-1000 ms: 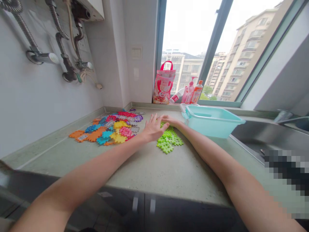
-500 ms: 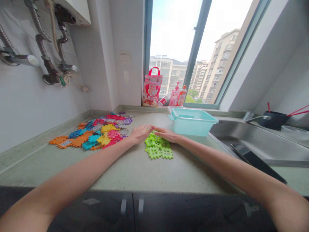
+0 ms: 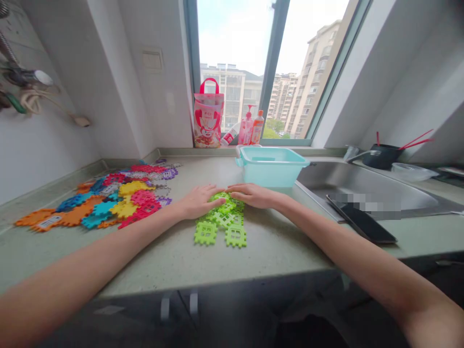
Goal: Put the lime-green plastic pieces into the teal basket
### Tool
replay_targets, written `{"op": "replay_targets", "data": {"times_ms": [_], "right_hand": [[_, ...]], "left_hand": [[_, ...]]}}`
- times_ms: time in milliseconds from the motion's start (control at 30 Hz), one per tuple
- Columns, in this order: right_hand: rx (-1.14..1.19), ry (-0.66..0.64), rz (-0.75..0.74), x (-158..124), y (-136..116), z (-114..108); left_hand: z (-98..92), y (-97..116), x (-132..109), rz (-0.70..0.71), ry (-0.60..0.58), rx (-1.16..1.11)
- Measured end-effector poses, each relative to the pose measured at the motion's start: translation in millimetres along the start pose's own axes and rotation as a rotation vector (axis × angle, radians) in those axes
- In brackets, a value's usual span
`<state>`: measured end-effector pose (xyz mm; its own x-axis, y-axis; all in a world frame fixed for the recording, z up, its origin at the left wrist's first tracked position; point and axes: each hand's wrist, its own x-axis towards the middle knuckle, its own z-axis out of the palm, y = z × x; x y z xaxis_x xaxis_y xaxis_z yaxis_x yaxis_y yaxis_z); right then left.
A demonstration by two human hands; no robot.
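Note:
Light green interlocking plastic tiles [image 3: 235,235] lie in a loose heap on the counter, some with window-like grids in them. Against the heap's left and far side rests my left hand [image 3: 198,201], its fingers stretched out and its thumb over the tiles. From the other side my right hand [image 3: 258,195] lies flat, fingertips touching the far part of the heap. Both hands are open, and neither grips a tile. Some green tiles are partly covered by the fingers. Left of my left forearm spreads a pile of tiles in orange, blue, yellow, red and other colours [image 3: 125,207].
A turquoise plastic tub [image 3: 271,169] stands behind my right hand. Right of it is a steel sink [image 3: 326,174], with a dark phone-like slab [image 3: 362,222] across its front edge. A pink bag [image 3: 208,118] and bottles [image 3: 256,128] stand by the window.
The view has turned toward the right. My hands remain around the green heap, my left thumb now over it. The two nearest green tiles now lie further apart.

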<state>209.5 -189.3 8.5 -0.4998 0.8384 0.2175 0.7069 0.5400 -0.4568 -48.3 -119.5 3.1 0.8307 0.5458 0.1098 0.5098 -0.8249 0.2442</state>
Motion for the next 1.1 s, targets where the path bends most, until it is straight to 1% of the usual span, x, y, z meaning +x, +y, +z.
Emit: {"op": "replay_targets", "data": {"times_ms": [167,333,400,500,600,700,867,1000,1100], "right_hand": [[-0.121,0.004,-0.012,-4.2,7.5,-9.9],[-0.143,-0.012,-0.013,-8.0,7.7,-13.3],[-0.139,-0.019,0.009,-8.4,7.1,-13.0],[-0.143,-0.021,0.02,-8.8,6.3,-12.5],[-0.149,-0.009,0.0,-9.1,4.1,-12.9],[-0.181,0.001,0.015,-9.5,1.3,-14.0],[-0.258,0.052,0.132,-8.6,-0.9,-12.6],[-0.243,0.079,0.143,-7.1,-2.8,-10.5],[-0.235,0.067,0.166,-8.4,-4.8,-15.2]], "left_hand": [[-1.1,0.5,4.4,0.072,0.112,-0.128],[-3.0,1.7,3.2,0.035,0.184,-0.222],[-7.5,1.9,2.1,0.013,0.215,-0.243],[-22.7,-4.8,0.8,0.01,0.247,-0.187],[-40.7,-20.3,-0.7,0.025,0.207,-0.057],[-50.8,-35.5,-2.1,0.002,0.136,-0.005],[-49.7,-45.8,-4.8,-0.052,0.001,-0.059],[-48.4,-52.7,-6.0,-0.037,-0.023,-0.077],[-49.1,-58.2,-5.9,0.019,-0.033,-0.103]]}}
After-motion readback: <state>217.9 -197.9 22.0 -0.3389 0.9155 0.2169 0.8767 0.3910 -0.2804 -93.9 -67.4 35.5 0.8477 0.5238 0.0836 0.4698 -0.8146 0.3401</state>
